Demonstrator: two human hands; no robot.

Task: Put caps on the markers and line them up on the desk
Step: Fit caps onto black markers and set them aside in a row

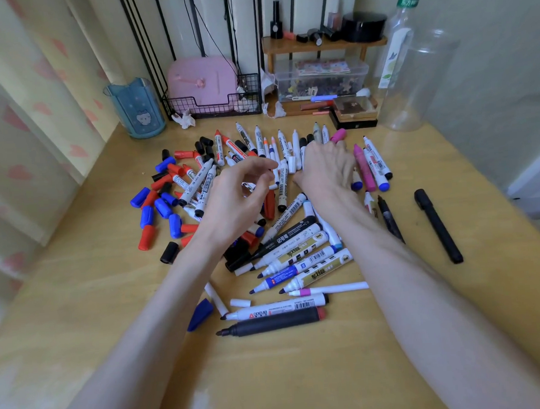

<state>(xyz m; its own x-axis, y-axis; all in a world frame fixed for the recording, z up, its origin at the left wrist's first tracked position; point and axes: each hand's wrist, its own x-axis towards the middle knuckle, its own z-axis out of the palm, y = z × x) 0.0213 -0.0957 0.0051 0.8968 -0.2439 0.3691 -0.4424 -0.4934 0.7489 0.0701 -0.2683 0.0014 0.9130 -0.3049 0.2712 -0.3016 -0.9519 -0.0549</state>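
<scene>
Several uncapped markers (299,259) lie in a loose pile on the wooden desk (302,374). Red, blue and black caps (165,209) are scattered at the pile's left. A capped black marker (437,228) lies alone at the right. My left hand (240,196) hovers over the middle of the pile with loosely curled fingers, and I see nothing in it. My right hand (326,167) reaches palm down into the far markers. Its fingertips are at a pink cap (338,135), and the grip is hidden. A pink marker (363,168) lies just right of that hand.
A blue cup (138,109) stands at the back left. A wire basket holding a pink box (203,82) and a wooden shelf (320,45) above a clear plastic box line the back. Two clear bottles (412,71) stand at the back right. The desk's near part is bare wood.
</scene>
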